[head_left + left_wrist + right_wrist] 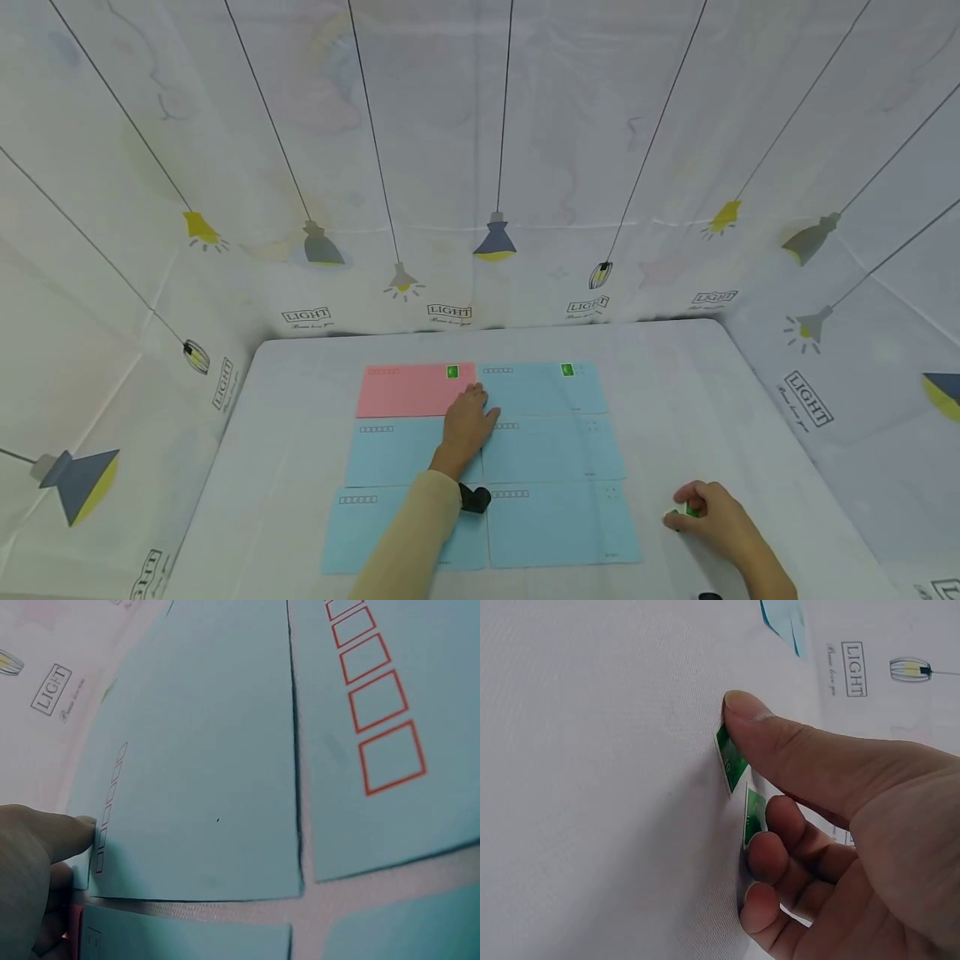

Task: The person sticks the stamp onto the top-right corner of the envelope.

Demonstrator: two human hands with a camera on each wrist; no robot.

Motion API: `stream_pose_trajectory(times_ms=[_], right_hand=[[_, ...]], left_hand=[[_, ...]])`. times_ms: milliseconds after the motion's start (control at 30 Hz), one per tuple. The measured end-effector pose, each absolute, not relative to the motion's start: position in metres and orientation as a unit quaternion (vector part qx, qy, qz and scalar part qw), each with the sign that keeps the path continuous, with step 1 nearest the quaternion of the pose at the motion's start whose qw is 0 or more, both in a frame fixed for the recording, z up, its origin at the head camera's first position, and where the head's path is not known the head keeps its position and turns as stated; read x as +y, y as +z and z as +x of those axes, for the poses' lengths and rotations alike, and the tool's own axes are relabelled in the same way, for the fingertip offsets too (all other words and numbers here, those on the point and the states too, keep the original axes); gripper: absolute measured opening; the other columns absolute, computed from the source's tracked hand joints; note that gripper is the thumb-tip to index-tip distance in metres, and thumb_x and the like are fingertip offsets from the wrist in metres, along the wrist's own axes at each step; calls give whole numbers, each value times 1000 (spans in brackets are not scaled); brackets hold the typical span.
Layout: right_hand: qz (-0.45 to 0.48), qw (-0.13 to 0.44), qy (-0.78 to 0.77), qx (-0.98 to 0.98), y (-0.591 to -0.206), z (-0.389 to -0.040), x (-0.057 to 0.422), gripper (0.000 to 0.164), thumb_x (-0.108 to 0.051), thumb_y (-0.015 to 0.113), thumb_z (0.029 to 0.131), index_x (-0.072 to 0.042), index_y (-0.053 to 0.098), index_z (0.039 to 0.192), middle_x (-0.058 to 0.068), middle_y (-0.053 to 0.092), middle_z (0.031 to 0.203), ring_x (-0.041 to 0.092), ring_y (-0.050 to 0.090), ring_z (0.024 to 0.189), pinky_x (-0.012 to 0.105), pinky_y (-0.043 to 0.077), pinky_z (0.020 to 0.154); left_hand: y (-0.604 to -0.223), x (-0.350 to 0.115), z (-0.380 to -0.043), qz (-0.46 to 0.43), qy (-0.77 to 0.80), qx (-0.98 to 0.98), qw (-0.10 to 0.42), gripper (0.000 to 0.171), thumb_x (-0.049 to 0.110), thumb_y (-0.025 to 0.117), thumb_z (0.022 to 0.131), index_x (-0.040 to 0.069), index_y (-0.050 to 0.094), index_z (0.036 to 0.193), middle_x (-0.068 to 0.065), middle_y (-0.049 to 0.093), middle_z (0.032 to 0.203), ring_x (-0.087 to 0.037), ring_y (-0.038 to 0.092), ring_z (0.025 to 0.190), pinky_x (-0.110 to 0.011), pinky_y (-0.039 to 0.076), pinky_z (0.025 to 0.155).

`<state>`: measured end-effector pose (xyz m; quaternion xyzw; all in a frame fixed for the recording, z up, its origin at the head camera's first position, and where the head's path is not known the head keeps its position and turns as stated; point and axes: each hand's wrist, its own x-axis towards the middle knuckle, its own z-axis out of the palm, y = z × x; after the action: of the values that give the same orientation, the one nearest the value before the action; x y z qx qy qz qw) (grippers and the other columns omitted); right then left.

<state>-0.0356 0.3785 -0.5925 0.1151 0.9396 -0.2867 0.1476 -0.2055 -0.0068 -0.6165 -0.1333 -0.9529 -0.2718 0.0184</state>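
- Near right, the right hand is holding two green stamps between thumb and curled fingers.
- Farther left, the left hand is resting, fingers outstretched, at the pink envelope.
- Blue envelopes are lying right and nearer.

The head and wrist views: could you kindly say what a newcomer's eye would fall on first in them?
Probably the pink rectangular paper envelope at the back left, among light-blue rectangular paper envelopes. Next come the small white-edged green paper stamps, held in the right hand to the right of the envelopes.
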Motion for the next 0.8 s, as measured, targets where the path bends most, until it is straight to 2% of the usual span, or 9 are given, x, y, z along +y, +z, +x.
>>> stream_pose_trajectory(times_ms=[267, 433, 800], right_hand=[[124, 150, -277, 941, -594, -34, 375, 39, -36, 85, 77, -5, 69, 96, 7, 58, 94, 17, 53, 84, 28, 45, 70], [122, 145, -279, 941, -594, -33, 375, 39, -34, 86, 77, -5, 65, 93, 7, 57, 92, 17, 52, 82, 29, 44, 69], [125, 138, -292, 938, -592, -29, 372, 37, -30, 84, 80, -8, 58, 92, 0, 60, 81, 13, 53, 74, 23, 41, 61]], left_hand=[[-614, -7, -204, -132, -277, -952, 15, 45, 28, 65, 98, -2, 64, 131, -16, 57, 145, -29, 50, 141, -44, 41, 117], [-613, -7, -203, -133, -275, -952, 14, 45, 28, 64, 98, -2, 63, 132, -16, 57, 145, -29, 49, 141, -43, 40, 118], [-614, -6, -205, -131, -275, -952, 19, 44, 28, 66, 97, -2, 64, 130, -16, 58, 144, -30, 51, 140, -45, 43, 115]])
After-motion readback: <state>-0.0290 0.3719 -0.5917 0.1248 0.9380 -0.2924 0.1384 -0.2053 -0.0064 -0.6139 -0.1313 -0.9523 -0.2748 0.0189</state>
